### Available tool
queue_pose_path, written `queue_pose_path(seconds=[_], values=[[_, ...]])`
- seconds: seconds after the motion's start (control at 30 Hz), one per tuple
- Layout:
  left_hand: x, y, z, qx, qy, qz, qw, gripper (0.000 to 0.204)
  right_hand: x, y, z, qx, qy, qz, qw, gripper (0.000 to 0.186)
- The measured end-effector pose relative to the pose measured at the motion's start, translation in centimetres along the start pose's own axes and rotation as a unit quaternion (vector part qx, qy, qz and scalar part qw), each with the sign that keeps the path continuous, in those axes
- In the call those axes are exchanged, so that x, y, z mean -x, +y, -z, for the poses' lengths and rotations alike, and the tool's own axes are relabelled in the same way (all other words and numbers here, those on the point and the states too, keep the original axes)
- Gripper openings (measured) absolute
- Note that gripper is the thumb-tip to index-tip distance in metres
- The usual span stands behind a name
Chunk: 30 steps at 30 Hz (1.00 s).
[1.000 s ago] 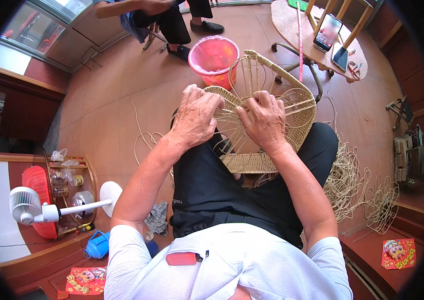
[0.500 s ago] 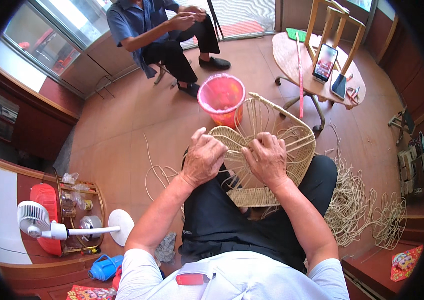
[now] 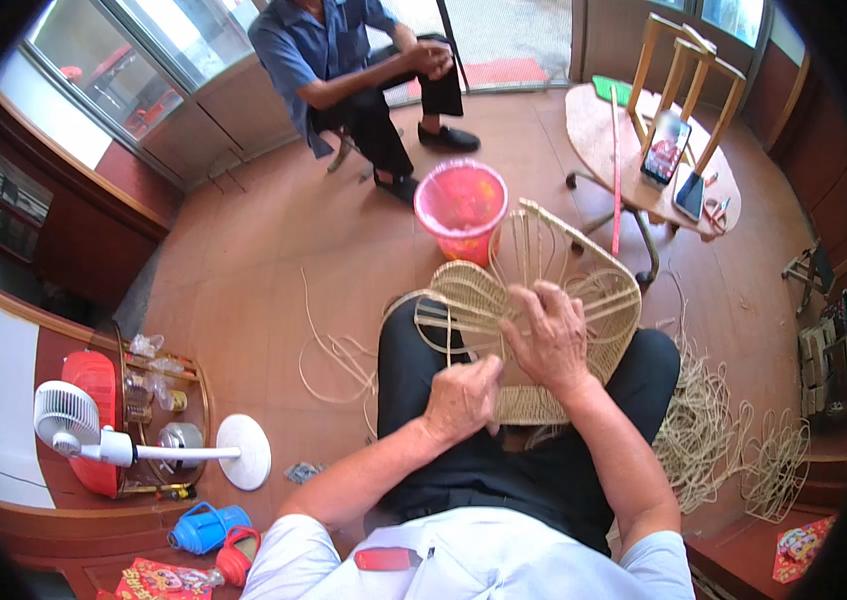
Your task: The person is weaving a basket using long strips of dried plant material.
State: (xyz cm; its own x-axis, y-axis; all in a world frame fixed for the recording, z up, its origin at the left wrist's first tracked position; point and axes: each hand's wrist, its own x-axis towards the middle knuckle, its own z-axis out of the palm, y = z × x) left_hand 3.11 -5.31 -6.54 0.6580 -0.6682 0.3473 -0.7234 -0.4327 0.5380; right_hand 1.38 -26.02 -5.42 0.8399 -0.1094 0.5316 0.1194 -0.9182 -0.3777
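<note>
A tan woven wicker piece [image 3: 534, 408] with rounded, braided borders and open, fanned strands rests across my thighs. My right hand [image 3: 550, 335] is at its middle, thumb and fingers closed on the gathered strands [image 3: 479, 310]. Closer to my body, my left hand [image 3: 464, 397] is closed in a pinch. A thin cord strand runs down toward it from the weave, though the fingers hide most of the grip. Loose cord [image 3: 339, 365] trails on the floor left of my knee.
A pink bucket [image 3: 461, 208] stands just beyond the weave, with a seated person [image 3: 334, 80] behind it. Right lie heaped cord [image 3: 699, 430] and a small table [image 3: 584, 125] holding phones and wooden frames. A white fan [image 3: 244, 452] and blue jug [image 3: 206, 527] are at left.
My left hand has drawn back from the weave toward my body and lower. My right hand stays at its middle. The seated person's hands have come together at the knee.
</note>
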Motion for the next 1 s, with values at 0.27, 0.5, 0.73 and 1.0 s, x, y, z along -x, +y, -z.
queue_pose_path(seconds=[0.27, 0.5, 0.73, 1.0], values=[[0.8, 0.2, 1.0, -0.003, 0.018, 0.011, 1.0, 0.014, -0.6, 0.2, 1.6, -0.041, -0.059, 0.03, 0.997, 0.093], [2.7, 1.4, 0.4, -0.008, 0.004, 0.031, 0.999, 0.019, -0.1, 0.2, 2.0, -0.017, -0.067, 0.04, 0.997, 0.091], [2.4, 0.6, 2.1, -0.018, -0.011, 0.026, 0.999, 0.022, -0.3, -0.2, 1.1, 0.005, -0.078, 0.014, 0.997, 0.077], [-0.8, -2.1, 8.4, -0.053, 0.086, 0.087, 0.991, 0.013, -0.8, -1.3, -0.7, 0.009, -0.029, -0.011, 0.999, 0.051]])
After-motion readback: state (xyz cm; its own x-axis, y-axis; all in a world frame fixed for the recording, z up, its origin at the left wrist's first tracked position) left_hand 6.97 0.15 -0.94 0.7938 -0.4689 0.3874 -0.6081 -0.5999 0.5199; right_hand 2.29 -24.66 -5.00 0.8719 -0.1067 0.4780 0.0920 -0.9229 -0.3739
